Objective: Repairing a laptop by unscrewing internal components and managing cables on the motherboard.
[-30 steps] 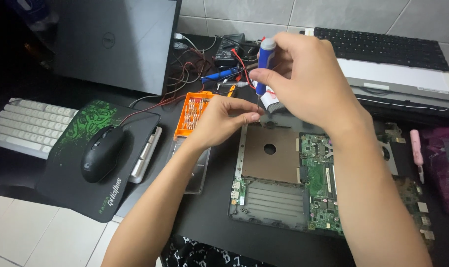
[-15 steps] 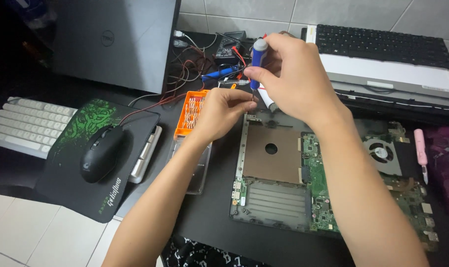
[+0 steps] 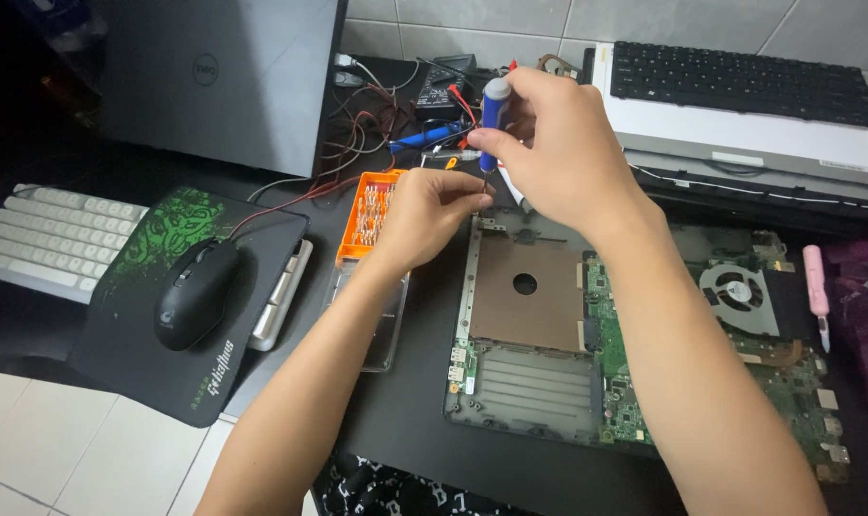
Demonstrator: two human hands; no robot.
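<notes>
Both hands' fingers pinch: right hand point(image 3: 558, 153) clamps a blue-handled screwdriver point(image 3: 493, 115), left hand point(image 3: 424, 210) steadies its thin metal shaft.

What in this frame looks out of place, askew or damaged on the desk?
Nothing looks spilled or broken. The opened laptop base lies with its circuit board and fan bare, and loose red and black wires tangle behind it. The right hand holds a blue screwdriver upright; the left hand pinches near its tip.
</notes>
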